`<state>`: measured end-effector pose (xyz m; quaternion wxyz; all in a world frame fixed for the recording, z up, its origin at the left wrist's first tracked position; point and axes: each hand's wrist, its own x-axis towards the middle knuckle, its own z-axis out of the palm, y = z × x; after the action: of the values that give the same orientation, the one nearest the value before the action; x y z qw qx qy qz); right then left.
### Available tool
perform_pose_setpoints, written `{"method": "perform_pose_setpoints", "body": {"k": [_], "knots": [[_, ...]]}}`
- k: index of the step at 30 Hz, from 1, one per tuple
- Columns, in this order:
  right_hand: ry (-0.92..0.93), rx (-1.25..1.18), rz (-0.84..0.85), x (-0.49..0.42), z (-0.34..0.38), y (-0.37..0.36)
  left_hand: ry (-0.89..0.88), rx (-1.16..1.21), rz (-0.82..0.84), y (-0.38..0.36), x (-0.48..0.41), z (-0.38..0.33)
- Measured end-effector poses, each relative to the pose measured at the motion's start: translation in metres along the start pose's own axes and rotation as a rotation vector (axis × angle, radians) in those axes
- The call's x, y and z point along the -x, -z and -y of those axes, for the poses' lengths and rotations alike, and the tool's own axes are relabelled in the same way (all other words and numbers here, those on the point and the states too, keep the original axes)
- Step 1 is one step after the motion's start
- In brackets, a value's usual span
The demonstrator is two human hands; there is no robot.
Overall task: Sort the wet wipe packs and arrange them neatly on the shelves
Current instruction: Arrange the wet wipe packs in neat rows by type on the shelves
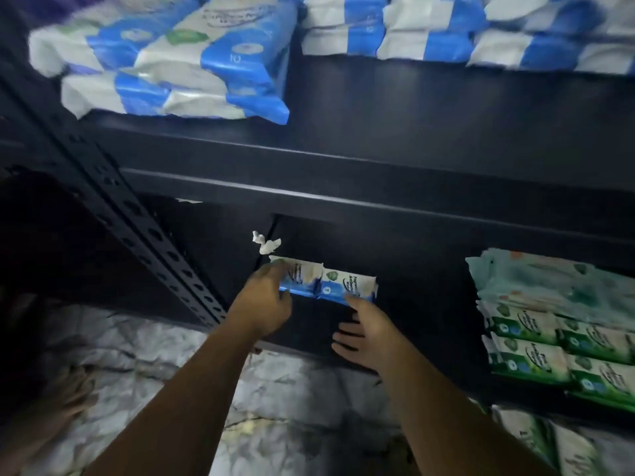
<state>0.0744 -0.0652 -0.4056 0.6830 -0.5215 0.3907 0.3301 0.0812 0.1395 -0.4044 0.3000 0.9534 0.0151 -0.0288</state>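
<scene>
Two small blue-and-white wet wipe packs stand side by side at the back of the dark lower shelf (395, 269). My left hand (266, 300) grips the left pack (304, 278), fingers curled over its top and front. My right hand (369, 333) is spread with straight fingers, and its fingertip touches the lower front edge of the right pack (347, 285). Green-and-white packs (543, 341) are stacked at the right end of the same shelf, under pale teal packs (549, 286).
The upper shelf carries heaps of larger blue-and-white packs at left (171, 60) and right (446, 29). A perforated black upright (137, 214) runs diagonally at left. A scrap of white paper (266, 243) sticks to the shelf back. A crumpled pale sheet (171, 372) covers the floor.
</scene>
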Motion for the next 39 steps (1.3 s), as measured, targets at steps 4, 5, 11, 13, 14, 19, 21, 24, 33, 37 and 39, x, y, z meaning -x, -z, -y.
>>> {"method": "perform_pose_setpoints", "body": {"k": [4, 5, 11, 13, 14, 19, 21, 24, 33, 37, 39], "knots": [[-0.048, -0.104, -0.036, -0.032, 0.014, -0.012, -0.023, -0.066, 0.033, -0.018, -0.042, 0.017], [-0.047, -0.143, -0.063, -0.04, 0.016, -0.014, -0.022, -0.099, 0.051, -0.021, -0.05, 0.018], [0.069, -0.199, -0.179, -0.072, 0.031, -0.013, 0.031, -0.337, 0.194, -0.039, -0.076, 0.015], [0.129, -0.063, -0.268, -0.078, 0.039, -0.008, 0.09, -0.402, 0.203, -0.04, -0.079, 0.011], [0.158, 0.022, -0.303, -0.081, 0.043, -0.005, 0.126, -0.434, 0.218, -0.039, -0.08, 0.008], [0.31, 0.371, -0.344, -0.089, 0.06, -0.001, 0.304, -0.449, 0.388, -0.034, -0.082, 0.005], [0.386, 0.456, -0.34, -0.09, 0.062, 0.001, 0.337, -0.371, 0.399, -0.034, -0.078, 0.008], [0.477, 0.481, -0.315, -0.084, 0.053, 0.008, 0.374, -0.192, 0.367, -0.037, -0.066, 0.01], [0.472, 0.477, -0.169, -0.024, -0.021, 0.047, 0.581, 0.32, 0.246, -0.034, 0.025, -0.003], [0.549, 0.484, -0.173, 0.027, -0.049, 0.063, 0.565, 0.488, 0.156, -0.009, 0.081, -0.037], [0.587, 0.498, -0.151, 0.065, -0.054, 0.069, 0.543, 0.546, 0.103, 0.008, 0.111, -0.058]]}}
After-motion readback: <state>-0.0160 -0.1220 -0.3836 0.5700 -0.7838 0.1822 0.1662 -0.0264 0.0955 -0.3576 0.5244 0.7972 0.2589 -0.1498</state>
